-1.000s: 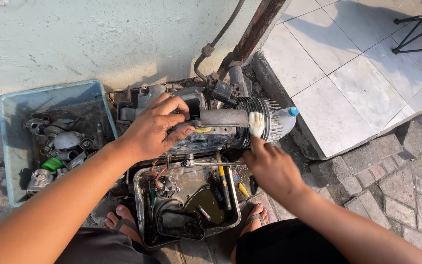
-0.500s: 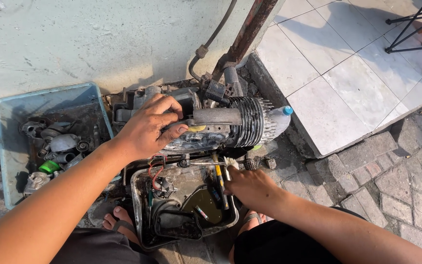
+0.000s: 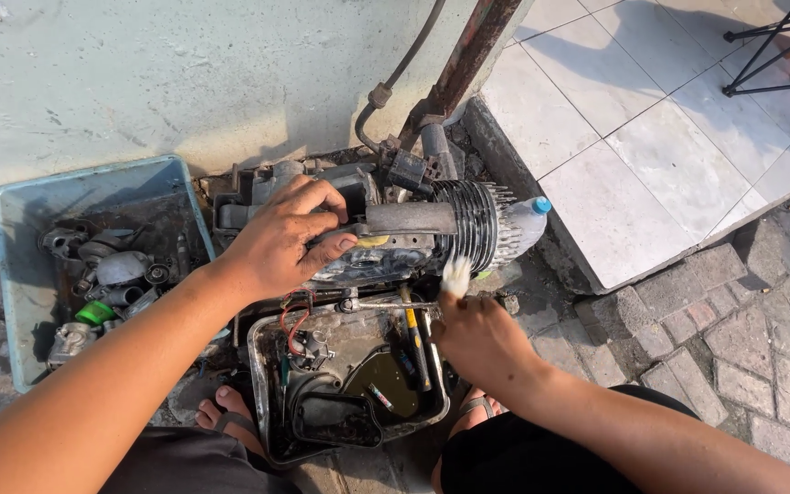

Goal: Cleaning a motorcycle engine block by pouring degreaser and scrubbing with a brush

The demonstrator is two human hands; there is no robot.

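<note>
Left hand same spot as half a second ago, fingers curled over the top of the engine, gripping its dark casing. Right hand has come back up from the tray toward the engine; it is closed around a brush, white bristles now touching the underside of the finned cylinder. A second ago the bristles were higher, at the fins' right end. Engine itself unmoved.

Left to right: blue plastic bin with grey metal parts and one green piece, on the ground just left of the engine. Engine lies on its side across the middle, above a metal tray holding dirty liquid, a black cover, red wires and a yellow-handled tool. A clear bottle with blue cap sits just right of the fins. The person's feet in sandals are on either side of the tray.

Surface: bare concrete at left, brick pavers at right, a raised step of pale tiles at upper right. A rusty post and a hose rise behind the engine. Black metal legs at far upper right. Outdoors, strong sun.
</note>
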